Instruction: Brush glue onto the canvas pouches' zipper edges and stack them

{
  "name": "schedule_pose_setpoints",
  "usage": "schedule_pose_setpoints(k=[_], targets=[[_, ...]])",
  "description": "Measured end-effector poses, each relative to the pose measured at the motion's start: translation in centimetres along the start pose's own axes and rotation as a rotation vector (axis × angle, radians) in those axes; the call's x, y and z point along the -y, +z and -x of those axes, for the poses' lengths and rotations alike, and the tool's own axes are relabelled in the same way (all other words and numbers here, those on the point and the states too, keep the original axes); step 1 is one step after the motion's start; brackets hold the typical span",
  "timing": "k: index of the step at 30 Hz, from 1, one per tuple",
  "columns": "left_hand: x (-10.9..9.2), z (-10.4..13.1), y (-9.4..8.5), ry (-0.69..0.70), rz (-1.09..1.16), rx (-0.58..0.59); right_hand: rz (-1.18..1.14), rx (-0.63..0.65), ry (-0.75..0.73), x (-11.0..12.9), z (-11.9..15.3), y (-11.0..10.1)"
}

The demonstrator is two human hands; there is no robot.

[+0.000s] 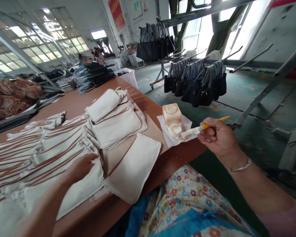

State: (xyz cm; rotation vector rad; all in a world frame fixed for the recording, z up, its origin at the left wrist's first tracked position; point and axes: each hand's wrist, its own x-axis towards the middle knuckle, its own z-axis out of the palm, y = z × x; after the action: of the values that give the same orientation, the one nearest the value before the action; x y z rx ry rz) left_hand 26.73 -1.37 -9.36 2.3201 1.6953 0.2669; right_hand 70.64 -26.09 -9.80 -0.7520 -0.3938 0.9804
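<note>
While right grip [213, 134] pinches a yellow white-crusted stick [192, 131] | boxy cream container [172, 115] beside that grip, likely for reach | left grip [82, 167] on cream fabric pouches [86, 186], closure unclear

silver bangle [240, 169], pink r. sleeve [280, 215], floral garment [181, 200] w/ blue parts

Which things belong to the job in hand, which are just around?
Likely in use:
- yellow-handled tool, in right hand
- cream pieces, one under left hand
- tan block, on white sheet

Likely just around:
- hanging black bags
- brown bundles
</note>
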Motion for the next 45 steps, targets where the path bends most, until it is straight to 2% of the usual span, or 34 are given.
schedule_pose_setpoints(k=[3,4,8,11,14,17,19,21,23,27,31,34,39,45], targets=[[-2.3,-1.4,4.5,0.1,0.014,0.202,-0.027,-0.005,0.039,-2.1,-0.2,1.2],[-3.6,-2.0,6.1,0.105,-0.037,0.215,-0.022,-0.001,0.045,-2.7,-0.1,1.8],[-8.2,-4.7,11.6,0.05,-0.068,0.173,0.024,0.044,0.036,-4.1,1.0,3.6],[-9.8,-5.2,13.7,0.032,-0.068,0.106,0.036,0.07,0.029,-4.1,1.8,3.5],[-10.2,-3.2,14.1,0.136,-0.057,-0.007,0.041,0.071,0.024,-3.6,2.1,2.4],[-10.4,-0.5,13.8,0.347,-0.034,-0.078,0.046,0.063,0.007,-3.1,1.9,1.4],[-10.7,0.3,13.7,0.382,-0.009,-0.102,0.033,0.058,0.0,-3.0,1.7,1.1],[-11.0,-0.2,13.8,0.296,0.012,-0.083,0.014,0.055,0.001,-3.2,1.5,1.3],[-11.3,-1.7,14.2,0.174,0.016,-0.005,0.007,0.055,0.003,-3.5,1.4,1.7],[-11.7,-4.8,15.2,0.026,0.015,0.123,0.032,0.057,-0.022,-4.1,1.4,2.4],[-12.3,-6.0,15.6,-0.112,0.038,0.144,0.054,0.014,-0.046,-4.3,0.9,2.9],[-13.0,-6.5,15.5,-0.141,0.096,0.16,0.061,0.013,-0.061,-4.4,0.2,3.8],[-13.9,-6.3,15.0,-0.127,0.29,0.228,0.085,0.033,-0.071,-4.8,-0.3,5.1],[-13.8,-2.7,13.9,-0.05,0.618,0.326,0.239,0.026,-0.183,-5.9,-1.3,3.8]])
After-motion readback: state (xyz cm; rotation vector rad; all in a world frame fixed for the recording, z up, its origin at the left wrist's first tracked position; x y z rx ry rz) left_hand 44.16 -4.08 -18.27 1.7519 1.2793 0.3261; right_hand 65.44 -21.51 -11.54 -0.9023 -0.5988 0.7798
